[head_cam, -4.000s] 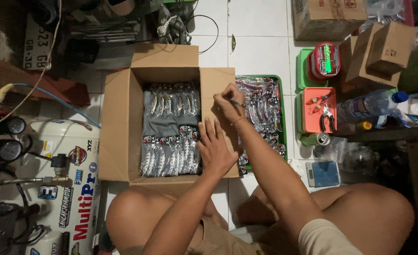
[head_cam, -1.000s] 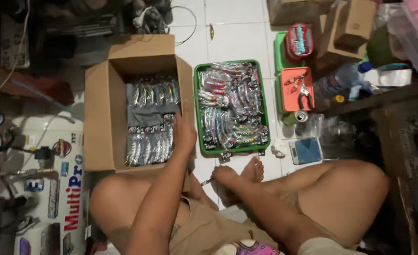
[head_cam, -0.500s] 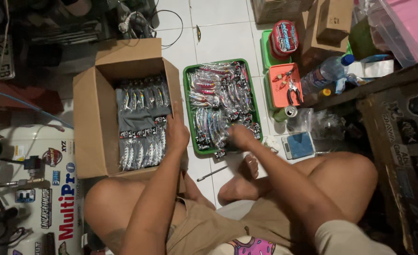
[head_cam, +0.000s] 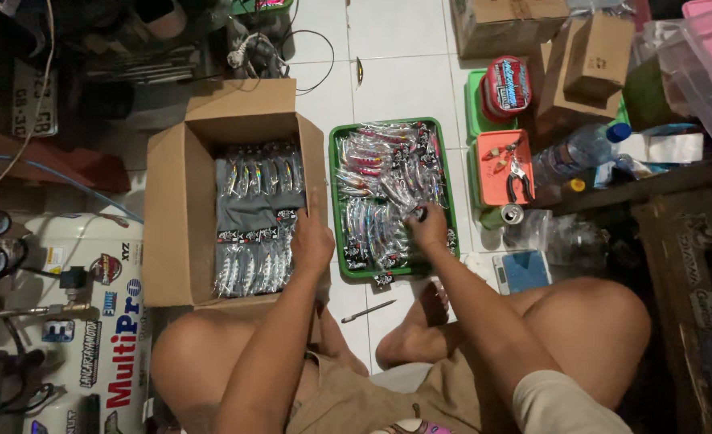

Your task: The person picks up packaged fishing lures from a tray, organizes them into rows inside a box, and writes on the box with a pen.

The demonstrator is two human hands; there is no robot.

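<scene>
White floor tiles carry the work, seen from above by a person sitting cross-legged with bare knees spread wide. Both forearms reach forward, away from the body. The left hand rests palm down on the right wall of an open cardboard box, fingers loosely together and curled over the edge, gripping nothing else. Inside the box, clear packets of fishing lures lie in neat rows. The right hand is stretched to a green tray just beside the box, fingers bent down onto a loose pile of lure packets; whether it has closed on one cannot be told. The two hands are apart, one on each container. A thin metal tool lies on the floor between the knees. Right of the tray sits an orange tray holding pliers, with a drinks can near it.
</scene>
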